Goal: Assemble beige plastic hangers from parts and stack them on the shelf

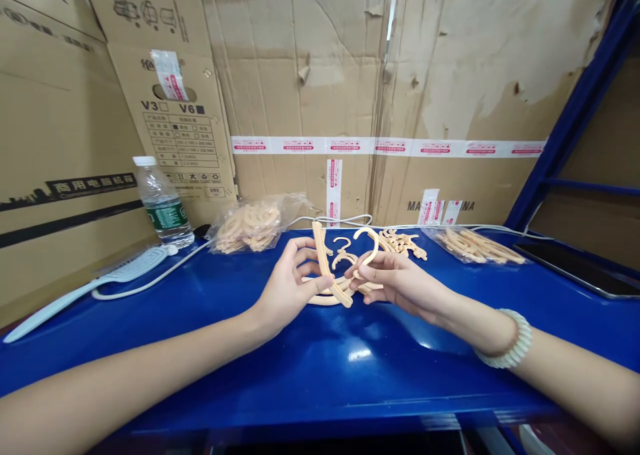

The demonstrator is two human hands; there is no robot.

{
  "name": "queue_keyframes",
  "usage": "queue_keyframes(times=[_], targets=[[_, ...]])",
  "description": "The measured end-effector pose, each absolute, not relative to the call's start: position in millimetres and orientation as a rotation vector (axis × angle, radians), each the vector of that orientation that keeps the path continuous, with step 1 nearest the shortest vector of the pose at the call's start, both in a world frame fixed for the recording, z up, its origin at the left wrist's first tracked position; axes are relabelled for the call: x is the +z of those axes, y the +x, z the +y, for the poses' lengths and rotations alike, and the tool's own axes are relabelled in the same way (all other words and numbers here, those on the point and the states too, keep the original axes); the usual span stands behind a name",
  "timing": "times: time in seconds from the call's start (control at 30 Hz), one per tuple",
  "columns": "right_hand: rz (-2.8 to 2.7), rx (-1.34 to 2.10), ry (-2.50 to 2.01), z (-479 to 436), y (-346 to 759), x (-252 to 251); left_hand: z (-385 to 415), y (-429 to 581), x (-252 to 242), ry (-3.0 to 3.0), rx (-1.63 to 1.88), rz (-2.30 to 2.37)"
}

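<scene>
Held between the fingers and thumb of my left hand [295, 280] is a beige bar-like piece [324, 258], tilted, its lower end near my other hand. My right hand [400, 283] pinches a beige hook [370, 238] by its lower end, the curve pointing up. Behind and below the hands, several curved beige pieces [323, 300] lie on the blue table [350, 375], partly hidden by the fingers. A smaller beige hook [343, 243] lies just beyond them. Farther back is a pile of small beige pieces [403, 243].
A plastic bag of beige pieces [250, 225] sits back left, another bag [477, 245] back right. At the left are a water bottle [165, 205], a pale brush [135, 265] and a cable. A dark phone-like slab [580, 268] lies far right. Cardboard [300, 95] stands behind.
</scene>
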State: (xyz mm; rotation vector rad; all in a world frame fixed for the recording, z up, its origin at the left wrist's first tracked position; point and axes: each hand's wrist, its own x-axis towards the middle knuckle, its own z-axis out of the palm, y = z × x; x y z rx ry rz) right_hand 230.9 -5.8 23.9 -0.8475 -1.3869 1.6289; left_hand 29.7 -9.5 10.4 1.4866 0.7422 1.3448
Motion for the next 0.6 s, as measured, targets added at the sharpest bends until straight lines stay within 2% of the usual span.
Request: queue_keyframes(times=[0.27, 0.6], targets=[[-1.399, 1.896, -0.790, -10, 233, 27, -25, 32, -2, 1.659, 1.476, 0.730], [-1.398, 1.891, -0.839, -8, 233, 28, -31, 32, -2, 1.768, 1.514, 0.691]])
